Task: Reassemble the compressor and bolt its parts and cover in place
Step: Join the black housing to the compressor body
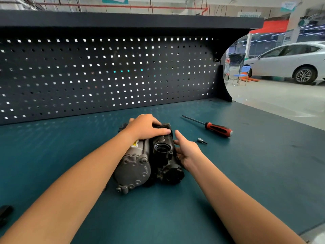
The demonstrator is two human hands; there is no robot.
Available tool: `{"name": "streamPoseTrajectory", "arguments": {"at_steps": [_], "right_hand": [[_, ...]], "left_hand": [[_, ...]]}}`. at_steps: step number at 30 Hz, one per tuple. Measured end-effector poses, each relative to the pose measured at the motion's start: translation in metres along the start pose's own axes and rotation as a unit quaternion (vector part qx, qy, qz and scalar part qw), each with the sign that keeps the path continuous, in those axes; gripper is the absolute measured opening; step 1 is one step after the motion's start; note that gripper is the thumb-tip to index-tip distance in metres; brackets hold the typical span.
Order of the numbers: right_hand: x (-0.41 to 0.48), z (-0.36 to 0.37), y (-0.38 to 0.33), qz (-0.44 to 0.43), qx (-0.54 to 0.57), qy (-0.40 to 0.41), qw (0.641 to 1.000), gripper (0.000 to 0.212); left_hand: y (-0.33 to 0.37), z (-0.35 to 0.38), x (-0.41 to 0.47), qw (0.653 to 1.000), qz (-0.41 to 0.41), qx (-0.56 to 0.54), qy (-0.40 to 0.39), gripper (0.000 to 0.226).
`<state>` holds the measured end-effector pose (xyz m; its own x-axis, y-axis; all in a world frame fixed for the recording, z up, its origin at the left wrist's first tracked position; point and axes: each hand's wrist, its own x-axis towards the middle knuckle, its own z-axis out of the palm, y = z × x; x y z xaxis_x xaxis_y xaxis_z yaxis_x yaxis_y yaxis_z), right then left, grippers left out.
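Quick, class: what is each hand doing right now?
Left hand: holds the compressor from above.
Right hand: open, fingers against the compressor's side.

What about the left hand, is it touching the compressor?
Touching. The head view shows the left hand lying on the far end of the compressor, curled over its black top with no gap.

we find bare bench [61, 147] from 9 to 11 o'clock of the compressor [140, 164], screwdriver [218, 129] and bit [201, 140] lying at 2 o'clock, pegboard [105, 76] walling off 12 o'clock
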<state>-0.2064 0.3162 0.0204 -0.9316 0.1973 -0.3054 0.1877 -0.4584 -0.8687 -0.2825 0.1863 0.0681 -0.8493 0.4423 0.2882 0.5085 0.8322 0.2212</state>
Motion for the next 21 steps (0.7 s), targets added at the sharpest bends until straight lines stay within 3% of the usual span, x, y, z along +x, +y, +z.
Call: {"name": "streamPoseTrajectory", "arguments": {"at_steps": [4,8,11,13,16,21], "right_hand": [[-0.005,-0.006,-0.007,0.046,-0.028,-0.038,0.998,0.035],[-0.010,-0.016,-0.007,0.030,-0.092,-0.141,0.985,0.038],[-0.019,-0.027,-0.009,-0.031,-0.171,-0.286,0.942,0.040],[-0.021,-0.033,-0.009,-0.064,-0.209,-0.341,0.914,0.056],[-0.021,-0.037,-0.006,-0.103,-0.264,-0.353,0.892,0.077],[-0.016,-0.036,0.004,-0.155,-0.250,-0.315,0.902,0.056]], "left_hand": [[0.001,0.002,0.002,1.000,-0.015,-0.002,0.006,0.038],[0.000,0.002,0.004,1.000,-0.018,-0.002,0.008,0.036],[-0.001,0.002,0.005,1.000,-0.021,-0.006,0.012,0.034],[-0.002,0.002,0.006,1.000,-0.026,-0.008,0.015,0.037],[-0.002,0.002,0.007,0.999,-0.033,-0.011,0.012,0.038],[-0.002,0.000,0.010,0.999,-0.043,-0.004,0.005,0.041]]}}
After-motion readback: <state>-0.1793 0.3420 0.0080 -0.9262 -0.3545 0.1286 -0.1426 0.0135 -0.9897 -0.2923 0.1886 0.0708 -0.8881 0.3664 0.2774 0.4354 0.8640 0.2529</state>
